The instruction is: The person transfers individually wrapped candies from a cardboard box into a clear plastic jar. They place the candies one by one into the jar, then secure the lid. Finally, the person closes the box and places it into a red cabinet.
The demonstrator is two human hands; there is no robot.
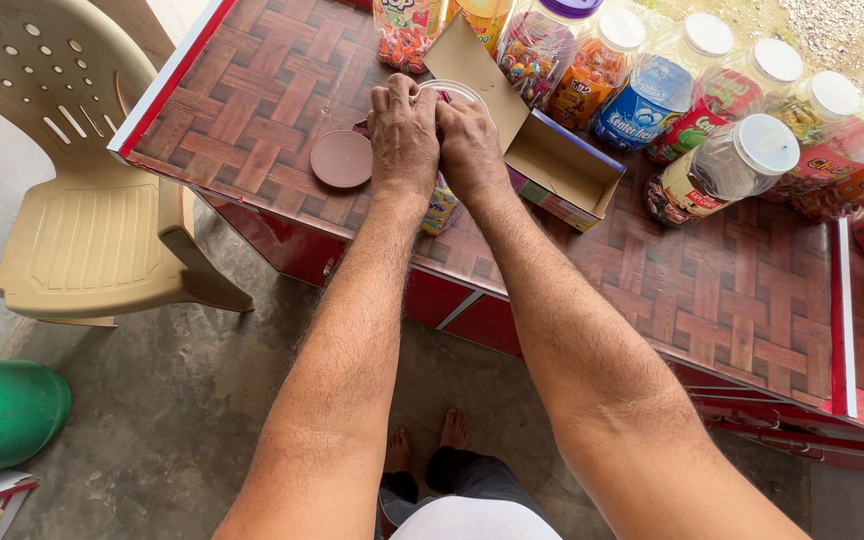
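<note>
My left hand (404,135) and my right hand (470,148) press together over the mouth of an open clear plastic jar (442,205) that stands on the brown woven-pattern counter (252,110). Fingers of both hands curl in at the jar's white rim (457,90), and whatever they hold is hidden. The jar's lower part shows colourful sweets. Its round brown lid (342,159) lies flat on the counter just left of my left hand. An open cardboard box (562,165) sits right of my right hand, flap raised.
Several lidded candy jars (727,165) line the counter's far and right side. A beige plastic chair (72,200) stands to the left on the concrete floor, a green bucket (2,410) at lower left. My bare feet (422,445) show below the counter's red edge.
</note>
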